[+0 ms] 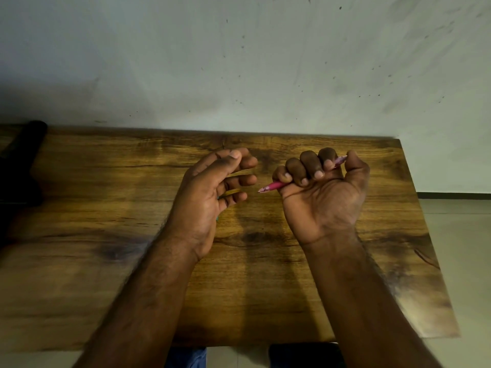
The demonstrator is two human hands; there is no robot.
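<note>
Nearest the camera, a strip of blue cloth [187, 357] shows below the near edge of the wooden surface [265, 288], with pale floor [462, 235] off to the right. Both forearms reach forward over the wood, hands raised palm-up above its middle.

The right hand [322, 192] makes a closed grip: four fingers curl down over a pink pen [273, 186], with the thumb standing up at the far end. The pen's long axis runs on a slant, low on the left and higher on the right. Its pointed tip sticks out of the fist near the little finger and aims left, toward the other hand; the opposite end shows between the index finger and the thumb at upper right. Any writing on the barrel is too small to read.

The left hand [212, 187] sits just beside that tip, apart from it. Its grip is loose and half open, fingers gently bent toward the right, holding nothing.

Farther off, a dark object [22, 155] lies at the surface's far left, too shadowed to identify. Behind everything stands a pale, speckled wall [239, 62]
</note>
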